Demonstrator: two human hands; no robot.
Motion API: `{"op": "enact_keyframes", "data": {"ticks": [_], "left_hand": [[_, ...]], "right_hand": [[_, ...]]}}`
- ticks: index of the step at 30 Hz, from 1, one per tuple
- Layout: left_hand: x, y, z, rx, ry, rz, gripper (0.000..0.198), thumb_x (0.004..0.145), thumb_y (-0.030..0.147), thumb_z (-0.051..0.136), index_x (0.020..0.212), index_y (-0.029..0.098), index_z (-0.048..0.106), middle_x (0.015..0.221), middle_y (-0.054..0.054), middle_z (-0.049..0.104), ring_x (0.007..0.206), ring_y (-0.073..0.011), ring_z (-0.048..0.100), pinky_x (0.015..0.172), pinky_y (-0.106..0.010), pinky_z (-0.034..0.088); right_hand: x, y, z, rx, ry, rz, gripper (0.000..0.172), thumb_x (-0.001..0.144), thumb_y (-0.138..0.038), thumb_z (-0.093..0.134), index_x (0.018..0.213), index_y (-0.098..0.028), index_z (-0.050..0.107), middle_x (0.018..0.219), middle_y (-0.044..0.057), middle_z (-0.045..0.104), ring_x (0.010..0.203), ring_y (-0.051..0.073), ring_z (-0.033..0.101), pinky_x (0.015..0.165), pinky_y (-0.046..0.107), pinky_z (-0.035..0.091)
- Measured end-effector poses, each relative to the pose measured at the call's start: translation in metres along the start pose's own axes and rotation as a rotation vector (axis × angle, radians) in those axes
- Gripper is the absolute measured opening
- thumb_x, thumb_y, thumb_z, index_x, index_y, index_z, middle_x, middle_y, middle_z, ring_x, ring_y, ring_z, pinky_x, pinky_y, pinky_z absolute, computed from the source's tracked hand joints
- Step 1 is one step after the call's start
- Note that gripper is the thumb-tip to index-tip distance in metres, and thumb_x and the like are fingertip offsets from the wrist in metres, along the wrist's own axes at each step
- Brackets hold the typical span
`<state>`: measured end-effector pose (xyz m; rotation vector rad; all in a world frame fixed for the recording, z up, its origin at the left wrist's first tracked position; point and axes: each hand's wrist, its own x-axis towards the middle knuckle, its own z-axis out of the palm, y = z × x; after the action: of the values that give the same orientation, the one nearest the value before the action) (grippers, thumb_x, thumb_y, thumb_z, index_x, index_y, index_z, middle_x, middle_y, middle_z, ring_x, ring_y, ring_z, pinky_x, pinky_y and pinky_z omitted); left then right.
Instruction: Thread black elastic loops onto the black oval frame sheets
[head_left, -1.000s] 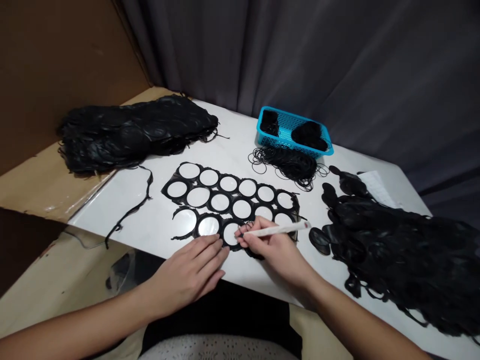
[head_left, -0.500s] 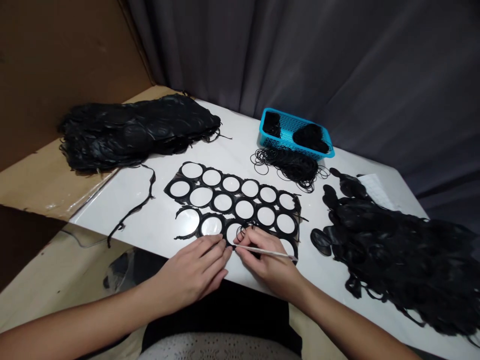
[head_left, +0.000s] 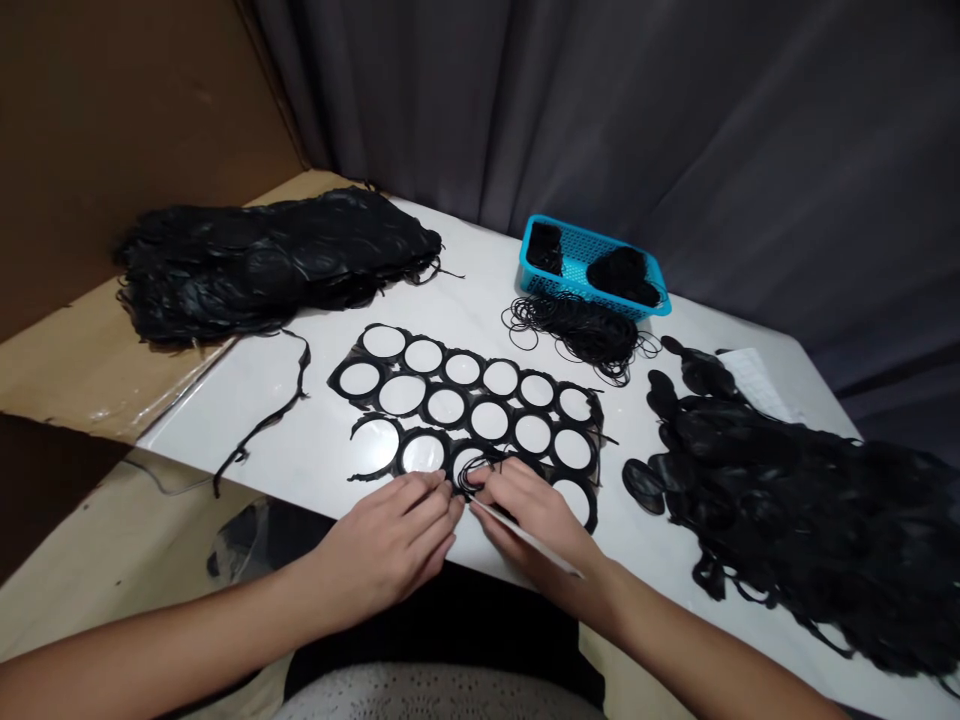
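A black rubber sheet [head_left: 466,394] with rows of round holes lies on the white table. At its near edge my left hand [head_left: 405,530] presses with its fingers together, the fingertips on the rubber. Just right of it, my right hand [head_left: 529,515] is closed on a thin pale tool [head_left: 544,550], whose tip meets the sheet's edge by my left fingertips. Several thin black rings [head_left: 472,472] are bunched at my right fingertips, over one of the holes. My right hand hides part of the sheet's near row.
A blue basket [head_left: 529,281] with black rings stands at the back, a loose ring pile [head_left: 581,330] before it. Black rubber sheets [head_left: 277,260] are stacked back left. A heap of black pieces [head_left: 802,510] and a white paper [head_left: 757,382] lie right. A black strip [head_left: 277,412] lies left.
My right hand has turned, and the tool's back end has swung down toward my wrist. The thin rings have shifted left over the hole. My left hand has hardly moved.
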<state>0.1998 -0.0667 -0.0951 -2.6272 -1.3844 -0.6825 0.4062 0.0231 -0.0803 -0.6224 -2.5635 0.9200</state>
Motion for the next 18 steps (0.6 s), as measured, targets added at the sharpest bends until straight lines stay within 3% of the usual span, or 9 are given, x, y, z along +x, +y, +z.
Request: {"op": "enact_keyframes", "data": {"ticks": [5,7,12,15,18], "left_hand": [[-0.001,0.000,0.003,0.004,0.013,-0.008,0.026,0.096,0.014,0.053,0.118,0.011,0.065,0.111,-0.012,0.071,0.108,-0.0265,0.064,0.096,-0.041,0.055],[-0.001,0.000,0.003,0.012,0.025,-0.007,0.024,0.095,0.014,0.054,0.116,0.011,0.066,0.109,-0.012,0.071,0.107,-0.0260,0.065,0.095,-0.040,0.055],[-0.002,0.000,0.003,0.022,0.040,-0.008,0.024,0.097,0.015,0.053,0.117,0.009,0.065,0.108,-0.011,0.071,0.108,-0.0262,0.064,0.095,-0.038,0.054],[-0.001,0.000,0.001,0.015,0.044,-0.006,0.026,0.096,0.015,0.054,0.119,0.008,0.064,0.107,-0.011,0.071,0.108,-0.0260,0.064,0.095,-0.038,0.054],[-0.002,0.000,0.001,0.002,0.051,-0.005,0.026,0.095,0.014,0.056,0.119,0.009,0.064,0.108,-0.010,0.072,0.107,-0.0249,0.065,0.095,-0.037,0.054]], "right_hand": [[0.002,-0.002,-0.002,-0.259,-0.009,-0.116,0.024,0.097,-0.004,0.037,0.094,-0.018,0.056,0.096,0.011,0.062,0.088,0.024,0.053,0.079,0.038,0.050],[0.008,0.009,-0.013,-0.298,0.087,-0.093,0.023,0.098,-0.006,0.037,0.095,-0.019,0.056,0.098,0.012,0.063,0.092,0.025,0.055,0.080,0.038,0.050],[0.027,0.051,-0.057,-0.314,0.479,0.227,0.014,0.097,-0.021,0.048,0.085,-0.022,0.054,0.092,0.009,0.067,0.086,0.024,0.059,0.077,0.038,0.048],[0.034,0.056,-0.070,-0.098,0.474,0.428,0.020,0.094,-0.030,0.054,0.076,-0.022,0.052,0.082,0.003,0.067,0.071,0.019,0.060,0.064,0.032,0.047],[0.040,0.053,-0.077,0.098,0.463,0.534,0.025,0.090,-0.037,0.059,0.072,-0.022,0.052,0.079,0.001,0.066,0.057,0.014,0.059,0.053,0.027,0.046]]}}
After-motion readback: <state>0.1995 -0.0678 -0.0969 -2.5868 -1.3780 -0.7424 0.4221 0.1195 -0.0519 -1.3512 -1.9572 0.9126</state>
